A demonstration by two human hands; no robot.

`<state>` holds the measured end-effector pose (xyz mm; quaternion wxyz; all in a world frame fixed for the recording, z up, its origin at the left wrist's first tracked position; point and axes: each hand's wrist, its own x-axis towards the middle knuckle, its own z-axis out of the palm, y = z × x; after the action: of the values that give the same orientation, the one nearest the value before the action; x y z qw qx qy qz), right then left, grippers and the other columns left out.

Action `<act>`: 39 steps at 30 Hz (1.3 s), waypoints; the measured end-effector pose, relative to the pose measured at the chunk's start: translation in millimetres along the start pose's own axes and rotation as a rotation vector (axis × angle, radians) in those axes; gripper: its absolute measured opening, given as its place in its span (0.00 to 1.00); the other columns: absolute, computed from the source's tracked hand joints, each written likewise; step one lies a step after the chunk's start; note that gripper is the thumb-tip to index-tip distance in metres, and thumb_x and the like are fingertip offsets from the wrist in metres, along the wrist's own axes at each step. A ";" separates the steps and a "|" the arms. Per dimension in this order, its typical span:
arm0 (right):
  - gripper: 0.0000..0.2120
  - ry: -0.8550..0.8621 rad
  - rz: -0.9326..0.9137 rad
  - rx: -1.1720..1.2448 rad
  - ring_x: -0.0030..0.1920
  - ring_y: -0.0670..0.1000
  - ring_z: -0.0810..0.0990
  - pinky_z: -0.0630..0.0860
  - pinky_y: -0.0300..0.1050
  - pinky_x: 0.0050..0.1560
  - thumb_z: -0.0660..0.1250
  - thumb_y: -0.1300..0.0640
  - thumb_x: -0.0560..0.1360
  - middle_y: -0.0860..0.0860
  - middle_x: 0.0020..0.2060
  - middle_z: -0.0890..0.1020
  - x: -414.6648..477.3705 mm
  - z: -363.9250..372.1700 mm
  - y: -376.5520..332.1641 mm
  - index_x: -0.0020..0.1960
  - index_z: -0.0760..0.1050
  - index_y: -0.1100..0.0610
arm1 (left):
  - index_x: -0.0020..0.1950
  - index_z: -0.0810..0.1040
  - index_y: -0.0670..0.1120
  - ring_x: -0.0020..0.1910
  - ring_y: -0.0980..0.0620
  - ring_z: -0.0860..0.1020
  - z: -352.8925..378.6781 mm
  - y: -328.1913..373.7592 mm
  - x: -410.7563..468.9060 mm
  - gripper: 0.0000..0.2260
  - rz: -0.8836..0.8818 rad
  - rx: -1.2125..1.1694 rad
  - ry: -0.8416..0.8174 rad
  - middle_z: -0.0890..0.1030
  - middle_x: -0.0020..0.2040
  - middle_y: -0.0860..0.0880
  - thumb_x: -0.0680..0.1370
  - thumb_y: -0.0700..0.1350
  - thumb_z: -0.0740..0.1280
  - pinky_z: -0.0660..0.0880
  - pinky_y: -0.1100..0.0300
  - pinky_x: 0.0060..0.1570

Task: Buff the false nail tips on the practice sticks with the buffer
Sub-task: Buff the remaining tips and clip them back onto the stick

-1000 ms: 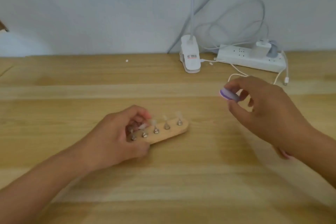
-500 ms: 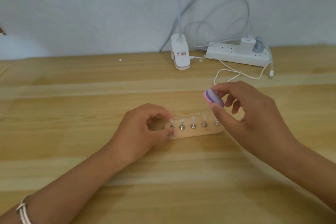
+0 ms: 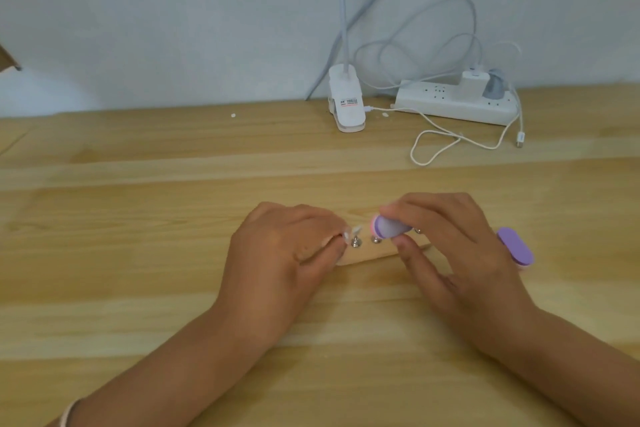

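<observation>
Over the last second the right hand (image 3: 453, 246) has come in from the right. It has brought the buffer (image 3: 389, 228) from well above and beside the wooden holder (image 3: 370, 255) to directly over its middle practice sticks. The small lilac and pink block is pinched between the thumb below and the curled fingers above, its rounded end pointing left. It hides the stick under it, so it is not possible to say whether it touches a tip yet.

The left hand (image 3: 284, 260) stays where it was, curled round the holder's left end, with its fingertips close against the end stick. Just right of them, one nail tip (image 3: 356, 229) stands free on its metal stud.

The holder lies flat on the worktop (image 3: 138, 253) between the two hands. A second purple buffer (image 3: 516, 248) now shows on the worktop just beyond the right hand.

The approach looks finished and the holder braced. Stroking across the middle tips seems about to start, and no tip looks visibly worked.
</observation>
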<state>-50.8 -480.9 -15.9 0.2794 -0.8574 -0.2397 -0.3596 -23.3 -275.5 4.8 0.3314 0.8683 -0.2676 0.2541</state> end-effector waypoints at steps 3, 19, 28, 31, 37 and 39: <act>0.12 -0.001 -0.057 0.058 0.53 0.55 0.79 0.74 0.46 0.57 0.65 0.65 0.78 0.56 0.54 0.82 -1.5 -1.5 -0.4 0.61 0.79 0.64 | 0.44 0.86 0.52 0.38 0.60 0.79 -0.4 8.8 -1.3 0.04 -0.057 -0.166 -0.097 0.82 0.42 0.58 0.72 0.47 0.72 0.73 0.62 0.36; 0.14 -0.055 -0.182 0.106 0.53 0.58 0.82 0.77 0.48 0.55 0.65 0.70 0.76 0.57 0.55 0.83 -5.4 -0.4 -1.0 0.60 0.80 0.64 | 0.47 0.86 0.50 0.35 0.61 0.76 1.7 8.4 -6.3 0.06 -0.146 -0.575 -0.273 0.79 0.38 0.55 0.76 0.49 0.70 0.69 0.72 0.35; 0.16 -0.049 -0.217 0.112 0.55 0.55 0.81 0.77 0.46 0.57 0.67 0.73 0.75 0.56 0.56 0.83 -6.6 2.2 -0.2 0.60 0.80 0.62 | 0.46 0.85 0.47 0.32 0.60 0.76 2.6 5.9 -7.2 0.08 -0.169 -0.646 -0.335 0.79 0.37 0.51 0.76 0.50 0.69 0.69 0.70 0.31; 0.18 -0.047 -0.182 0.105 0.54 0.53 0.81 0.78 0.47 0.55 0.67 0.74 0.74 0.54 0.55 0.82 -4.1 -0.8 4.3 0.61 0.79 0.62 | 0.48 0.86 0.46 0.32 0.57 0.78 2.7 4.0 -7.8 0.06 -0.188 -0.658 -0.336 0.79 0.39 0.51 0.77 0.46 0.70 0.70 0.71 0.31; 0.17 -0.069 -0.233 0.091 0.55 0.54 0.81 0.76 0.44 0.58 0.67 0.73 0.75 0.56 0.55 0.83 -5.1 1.2 -0.8 0.61 0.79 0.62 | 0.43 0.85 0.44 0.32 0.58 0.77 3.4 3.9 -8.4 0.09 -0.170 -0.632 -0.349 0.79 0.38 0.51 0.77 0.48 0.69 0.70 0.70 0.31; 0.17 -0.055 -0.184 0.092 0.54 0.53 0.81 0.77 0.46 0.55 0.67 0.74 0.74 0.53 0.54 0.82 -3.3 -1.6 3.2 0.60 0.80 0.63 | 0.46 0.86 0.47 0.32 0.56 0.78 3.6 3.5 -8.2 0.07 -0.186 -0.651 -0.335 0.80 0.38 0.51 0.77 0.48 0.70 0.70 0.70 0.31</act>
<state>-51.6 -485.0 -18.4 0.2774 -0.8275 -0.3413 -0.3490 -30.6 -277.9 -1.1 0.5632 0.7677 -0.3049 -0.0210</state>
